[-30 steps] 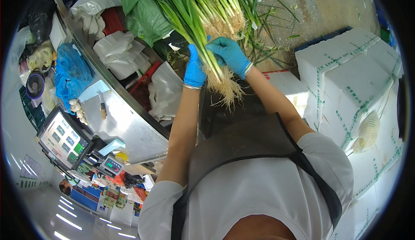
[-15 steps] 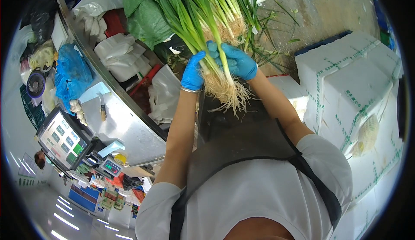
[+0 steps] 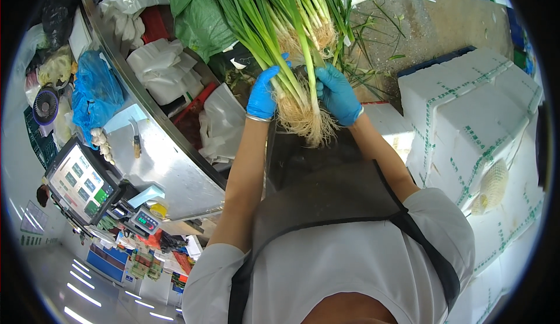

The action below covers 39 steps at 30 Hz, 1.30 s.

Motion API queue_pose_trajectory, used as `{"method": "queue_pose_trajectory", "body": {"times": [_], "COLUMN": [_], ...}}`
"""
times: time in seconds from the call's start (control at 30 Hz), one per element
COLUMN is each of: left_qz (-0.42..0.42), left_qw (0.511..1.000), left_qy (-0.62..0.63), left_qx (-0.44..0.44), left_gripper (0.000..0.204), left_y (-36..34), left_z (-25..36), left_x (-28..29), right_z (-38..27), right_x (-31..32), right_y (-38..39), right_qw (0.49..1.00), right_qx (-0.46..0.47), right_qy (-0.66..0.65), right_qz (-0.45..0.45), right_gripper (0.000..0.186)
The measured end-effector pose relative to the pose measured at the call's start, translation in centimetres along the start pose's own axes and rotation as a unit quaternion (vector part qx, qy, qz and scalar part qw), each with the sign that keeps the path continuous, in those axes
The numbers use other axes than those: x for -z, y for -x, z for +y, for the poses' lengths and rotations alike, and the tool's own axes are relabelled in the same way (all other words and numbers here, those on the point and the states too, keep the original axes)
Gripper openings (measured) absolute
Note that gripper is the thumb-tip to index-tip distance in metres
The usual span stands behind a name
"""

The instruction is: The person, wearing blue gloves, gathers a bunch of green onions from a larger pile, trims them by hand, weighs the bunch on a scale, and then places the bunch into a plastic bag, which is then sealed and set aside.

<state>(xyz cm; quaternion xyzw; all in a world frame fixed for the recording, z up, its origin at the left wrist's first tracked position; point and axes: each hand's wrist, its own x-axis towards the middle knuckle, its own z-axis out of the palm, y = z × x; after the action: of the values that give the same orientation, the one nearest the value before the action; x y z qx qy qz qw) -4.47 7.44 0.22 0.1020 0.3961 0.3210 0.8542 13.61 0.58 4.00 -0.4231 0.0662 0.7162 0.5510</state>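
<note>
My left hand, in a blue glove, is closed around a bunch of spring onions. Their pale, stringy roots hang toward my apron, and the long green leaves run up and away. My right hand, gloved in blue too, has its fingers bent against one thicker spring onion stalk at the bunch's right side, just above its roots. Beyond both hands lie more spring onions with their roots toward me. Part of my left fingers is hidden behind the stalks.
A green cloth-like sheet lies beyond my left hand. White plastic bags fill a recess beside the metal counter, which carries a knife and a touchscreen. White foam boxes are stacked at right. Leaf scraps litter the floor.
My right hand has shifted slightly right and down, away from my left hand. The thick stalk now stands a little further right, and the roots have risen slightly.
</note>
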Motion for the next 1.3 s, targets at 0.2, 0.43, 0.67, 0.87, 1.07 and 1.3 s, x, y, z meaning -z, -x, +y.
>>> {"method": "queue_pose_trajectory", "body": {"times": [0.2,0.43,0.67,0.87,1.07,1.3], "left_qz": [-0.003,0.034,0.073,0.052,0.087,0.087], "left_qw": [0.998,0.997,0.981,0.970,0.971,0.983], "left_qy": [0.004,0.022,-0.176,-0.236,-0.222,-0.160], "left_qx": [0.057,0.073,0.018,-0.022,-0.024,-0.015], "left_gripper": [0.056,0.047,0.048,0.056,0.055,0.043], "left_y": [0.1,-0.3,1.5,3.3,4.9,6.5], "left_z": [-0.3,0.3,2.4,2.6,1.7,2.3], "left_x": [-1.0,1.0,3.0,2.0,-0.1,-1.9], "right_z": [2.1,-3.4,-13.3,-6.1,2.7,1.3], "right_x": [-1.8,-6.2,1.8,-2.3,-3.3,-0.9], "right_y": [-0.5,6.1,2.3,-3.4,-3.9,-3.6], "right_qw": [0.929,0.912,0.954,0.859,0.905,0.988], "right_qx": [0.135,-0.209,0.245,-0.077,0.018,-0.099], "right_qy": [0.345,0.264,0.165,0.505,0.422,0.066], "right_qz": [0.019,-0.233,-0.056,-0.017,-0.043,-0.094], "right_gripper": [0.007,0.009,0.022,0.088,0.060,0.041]}}
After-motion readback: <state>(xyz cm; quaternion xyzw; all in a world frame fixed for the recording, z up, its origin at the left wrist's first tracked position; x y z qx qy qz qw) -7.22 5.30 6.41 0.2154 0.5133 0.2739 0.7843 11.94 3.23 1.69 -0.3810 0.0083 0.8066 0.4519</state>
